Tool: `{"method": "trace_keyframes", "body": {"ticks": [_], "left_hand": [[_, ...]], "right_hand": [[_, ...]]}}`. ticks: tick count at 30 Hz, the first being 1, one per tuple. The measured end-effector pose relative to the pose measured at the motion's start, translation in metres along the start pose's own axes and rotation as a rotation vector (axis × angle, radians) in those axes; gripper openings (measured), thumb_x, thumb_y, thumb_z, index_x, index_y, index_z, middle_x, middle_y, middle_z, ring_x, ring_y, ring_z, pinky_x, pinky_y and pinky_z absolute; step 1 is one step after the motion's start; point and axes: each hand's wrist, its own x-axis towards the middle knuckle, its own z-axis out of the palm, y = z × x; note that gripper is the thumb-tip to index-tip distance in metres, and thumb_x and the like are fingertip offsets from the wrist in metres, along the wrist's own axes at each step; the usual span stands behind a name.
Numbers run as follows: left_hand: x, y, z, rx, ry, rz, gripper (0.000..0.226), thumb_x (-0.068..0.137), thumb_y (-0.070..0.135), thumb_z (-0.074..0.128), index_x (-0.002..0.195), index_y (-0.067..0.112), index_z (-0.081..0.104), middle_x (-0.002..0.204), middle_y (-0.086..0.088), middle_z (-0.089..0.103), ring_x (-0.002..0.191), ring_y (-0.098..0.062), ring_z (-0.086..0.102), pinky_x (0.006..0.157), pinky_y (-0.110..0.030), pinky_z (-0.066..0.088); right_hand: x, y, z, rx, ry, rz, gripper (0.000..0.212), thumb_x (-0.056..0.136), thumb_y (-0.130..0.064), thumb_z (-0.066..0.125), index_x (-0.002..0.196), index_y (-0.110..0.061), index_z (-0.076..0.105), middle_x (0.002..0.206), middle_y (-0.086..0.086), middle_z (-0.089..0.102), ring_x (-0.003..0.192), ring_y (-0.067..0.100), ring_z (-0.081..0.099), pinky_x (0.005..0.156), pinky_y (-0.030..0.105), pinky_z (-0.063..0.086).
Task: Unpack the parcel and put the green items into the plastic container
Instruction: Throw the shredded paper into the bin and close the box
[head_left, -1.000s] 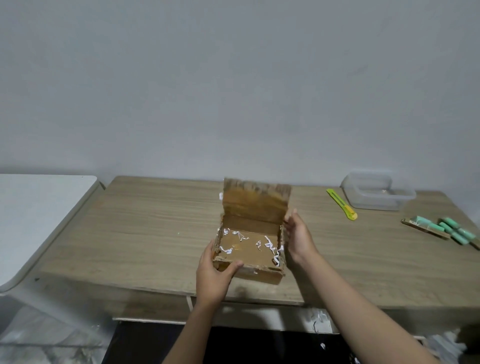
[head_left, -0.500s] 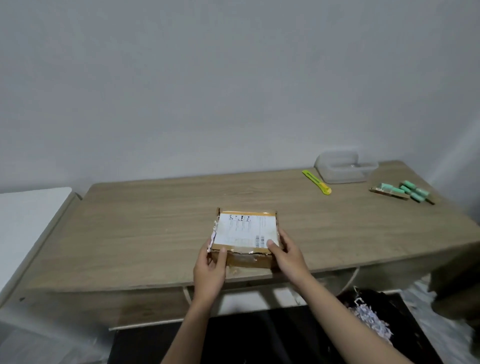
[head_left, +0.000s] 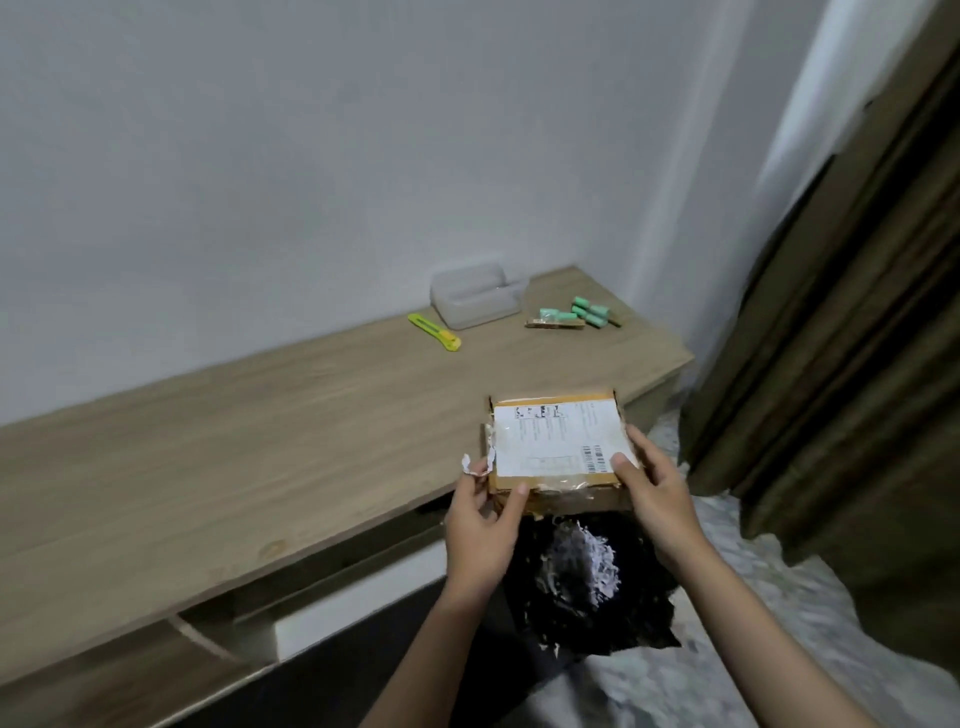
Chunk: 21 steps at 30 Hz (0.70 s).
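The cardboard parcel box (head_left: 556, 441) is closed, its white shipping label facing up. It hangs past the table's front right edge, above a black bag. My left hand (head_left: 480, 525) grips its near left corner. My right hand (head_left: 654, 493) holds its near right side, thumb on the label. Several green items (head_left: 584, 312) lie on the table at the far right, beside a strip of brown cardboard (head_left: 553, 323). The clear plastic container (head_left: 475, 301) stands just left of them against the wall.
A yellow-green utility knife (head_left: 435, 332) lies left of the container. The black bag (head_left: 587, 582) on the floor holds shredded white paper. A brown curtain (head_left: 841, 322) hangs at the right. The wooden table (head_left: 234, 467) has an open shelf under its front edge.
The box's lid was shut, and both hands carried the closed box rightward, off the table's front edge to above the black bag. The view swung right.
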Motion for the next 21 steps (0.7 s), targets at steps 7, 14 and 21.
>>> {"method": "trace_keyframes", "body": {"ticks": [7, 14, 21], "left_hand": [[-0.028, -0.064, 0.091, 0.135, -0.118, -0.121, 0.023, 0.083, 0.030, 0.067, 0.102, 0.035, 0.055, 0.105, 0.005, 0.069, 0.095, -0.008, 0.066, 0.083, -0.027, 0.053], [0.011, -0.105, 0.119, 0.543, -0.045, -0.459, 0.075, 0.089, 0.047, 0.054, 0.147, 0.010, 0.022, 0.145, -0.017, 0.040, 0.131, -0.034, 0.041, 0.107, -0.039, 0.036], [0.018, -0.084, 0.121, 0.592, 0.140, -0.260, 0.056, 0.090, 0.034, 0.056, 0.135, 0.005, 0.041, 0.140, -0.017, 0.044, 0.130, -0.031, 0.041, 0.104, -0.036, 0.033]], "right_hand": [[-0.010, 0.048, -0.096, -0.122, 0.020, 0.104, 0.044, 0.092, -0.012, 0.056, 0.134, -0.012, 0.047, 0.123, -0.007, 0.052, 0.106, 0.008, 0.048, 0.086, 0.023, 0.037], [0.033, 0.085, -0.111, -0.436, -0.178, 0.141, 0.056, 0.090, -0.031, 0.057, 0.141, -0.022, 0.036, 0.151, 0.004, 0.029, 0.139, 0.020, 0.028, 0.107, 0.031, 0.030], [0.055, 0.101, -0.113, -0.530, -0.253, 0.175, 0.053, 0.090, -0.032, 0.056, 0.138, -0.016, 0.041, 0.152, 0.008, 0.028, 0.140, 0.022, 0.027, 0.110, 0.033, 0.028]]}}
